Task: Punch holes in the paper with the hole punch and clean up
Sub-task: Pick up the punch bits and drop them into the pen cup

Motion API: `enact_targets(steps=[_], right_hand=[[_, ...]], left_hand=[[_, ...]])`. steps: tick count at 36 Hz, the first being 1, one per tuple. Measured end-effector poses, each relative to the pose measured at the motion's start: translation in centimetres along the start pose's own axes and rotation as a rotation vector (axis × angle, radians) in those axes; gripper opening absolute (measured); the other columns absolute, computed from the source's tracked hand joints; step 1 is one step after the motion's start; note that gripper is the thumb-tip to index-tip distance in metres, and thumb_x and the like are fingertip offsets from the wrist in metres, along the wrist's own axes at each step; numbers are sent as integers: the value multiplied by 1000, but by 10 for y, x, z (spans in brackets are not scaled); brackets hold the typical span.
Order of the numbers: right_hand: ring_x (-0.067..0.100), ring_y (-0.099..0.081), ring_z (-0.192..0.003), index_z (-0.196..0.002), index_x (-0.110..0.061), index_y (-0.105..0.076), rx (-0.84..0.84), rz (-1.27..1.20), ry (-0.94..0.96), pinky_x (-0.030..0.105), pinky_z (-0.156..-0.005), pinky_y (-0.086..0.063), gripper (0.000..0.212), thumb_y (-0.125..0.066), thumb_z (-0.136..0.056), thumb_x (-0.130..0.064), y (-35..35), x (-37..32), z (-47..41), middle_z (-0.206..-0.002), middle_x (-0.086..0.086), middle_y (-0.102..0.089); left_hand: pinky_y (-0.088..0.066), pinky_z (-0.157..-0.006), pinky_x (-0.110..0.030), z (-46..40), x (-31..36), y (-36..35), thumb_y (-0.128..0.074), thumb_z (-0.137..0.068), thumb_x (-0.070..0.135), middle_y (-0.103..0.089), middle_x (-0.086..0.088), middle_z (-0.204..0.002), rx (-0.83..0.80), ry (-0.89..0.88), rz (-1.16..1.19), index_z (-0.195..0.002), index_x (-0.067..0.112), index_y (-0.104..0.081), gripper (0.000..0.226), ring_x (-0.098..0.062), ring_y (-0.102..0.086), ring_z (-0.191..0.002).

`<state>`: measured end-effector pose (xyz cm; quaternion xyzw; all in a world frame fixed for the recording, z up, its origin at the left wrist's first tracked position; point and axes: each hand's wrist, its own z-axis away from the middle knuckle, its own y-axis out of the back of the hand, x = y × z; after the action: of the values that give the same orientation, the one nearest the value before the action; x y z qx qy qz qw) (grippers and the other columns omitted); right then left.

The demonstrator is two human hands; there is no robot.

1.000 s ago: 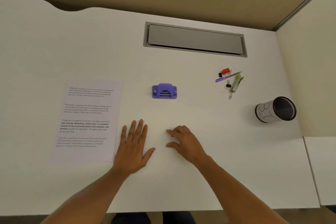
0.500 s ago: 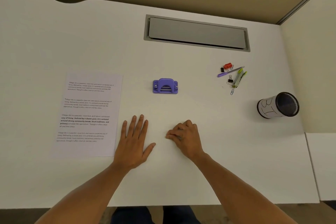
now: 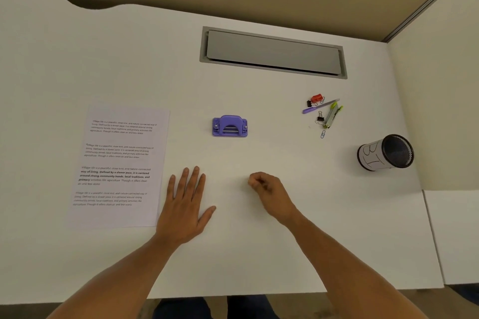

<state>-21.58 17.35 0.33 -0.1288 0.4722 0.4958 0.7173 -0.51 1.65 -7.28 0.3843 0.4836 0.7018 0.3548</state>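
Both hands are seen on the white desk (image 3: 259, 254), with nothing held in either. The left hand (image 3: 185, 211) is laid flat, palm down, fingers straight and slightly spread, just beside the right edge of the white printed sheet of paper (image 3: 119, 166); whether the sheet's edge is touched cannot be told. The right hand (image 3: 269, 193) has been drawn from loosely extended fingers a second ago into a curled fist, knuckles forward, with no object seen inside it.

The small purple plastic hole punch (image 3: 230, 126) is left standing untouched beyond the hands, between them and the grey recessed cable tray (image 3: 272, 52), apart from the paper. No holes are seen in the sheet, so the punching is judged not yet begun; the curling of the right hand is read as readying for a reach, though that is only a guess.

Farther right, a scatter of stationery is seen: a purple pen (image 3: 320, 106), a yellow-green highlighter (image 3: 333, 115), binder clips and a paper clip. A black mesh pen cup with a white label (image 3: 385, 153) is lying on its side, which suggests the tidying part is also outstanding.
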Motion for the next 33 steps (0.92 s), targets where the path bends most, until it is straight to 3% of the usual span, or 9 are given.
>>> enact_targets(steps=[4, 7, 9, 12, 15, 20, 23, 25, 33], right_hand=[[10, -52, -77, -76, -19, -62, 72, -526, -65, 24, -67, -36, 32, -51, -102, -5, 23, -11, 12, -81, -5, -56], [13, -58, -74, -87, -16, -66, 218, -905, -84, 24, -63, -39, 21, -52, -99, -5, 53, -19, 16, -81, -3, -63], [10, -58, -72, -88, -18, -64, 337, -993, -39, 22, -60, -39, 17, -53, -97, -9, 87, -23, 19, -79, -5, -64], [5, -57, -71, -89, -21, -64, 553, -852, 18, 19, -59, -38, 23, -50, -103, -10, 149, -27, 26, -79, -9, -63], [3, -52, -67, -76, -25, -63, 796, -544, 37, 21, -64, -38, 30, -54, -102, -14, 205, -26, 33, -72, -11, -58], [11, -59, -81, -76, -29, -66, 1073, -133, -33, 20, -73, -47, 22, -59, -97, -29, 264, -21, 29, -77, -11, -63], [20, -65, -96, -93, -21, -69, 1044, 20, -88, 32, -86, -53, 12, -59, -98, -28, 286, -10, 20, -90, -3, -69], [26, -67, -94, -95, -18, -71, 1008, 141, -152, 40, -88, -56, 13, -61, -96, -27, 294, -3, 16, -92, 2, -70], [33, -68, -102, -108, -10, -78, 927, 395, -282, 35, -86, -55, 20, -62, -96, -13, 306, 14, 6, -110, 15, -75]], left_hand=[[-17, -125, -59, 1, 1, 4, -25, -98, 65, -3, -11, -172, -10, 5, 0, -162, 10, -11, 85, -33, -4, -159], [-17, -125, -60, 1, 1, 5, -25, -98, 65, -4, -12, -172, -15, 3, 5, -162, 10, -12, 85, -33, -5, -159], [-17, -125, -60, 1, 0, 4, -24, -98, 65, -4, -12, -172, -16, -1, 6, -162, 10, -13, 85, -34, -6, -159], [-16, -125, -60, 2, -1, 1, -24, -98, 65, -7, -13, -172, -2, -19, 11, -161, 8, -17, 85, -35, -9, -159], [-15, -125, -61, 2, -1, -2, -26, -97, 64, -9, -13, -171, 31, -34, 10, -160, 6, -21, 86, -36, -12, -158], [-15, -125, -62, 1, -1, -4, -28, -94, 63, -13, -16, -170, 77, -43, -1, -158, 3, -25, 87, -38, -16, -157], [-15, -125, -63, 1, -1, -5, -31, -93, 62, -15, -16, -170, 108, -46, -5, -157, 2, -28, 88, -40, -19, -156], [-14, -125, -63, 1, -1, -5, -30, -92, 62, -16, -17, -169, 114, -46, -13, -156, 1, -29, 89, -41, -20, -155], [-15, -124, -64, 1, 2, -1, -32, -92, 60, -20, -19, -168, 127, -43, -22, -154, -2, -32, 88, -43, -25, -153]])
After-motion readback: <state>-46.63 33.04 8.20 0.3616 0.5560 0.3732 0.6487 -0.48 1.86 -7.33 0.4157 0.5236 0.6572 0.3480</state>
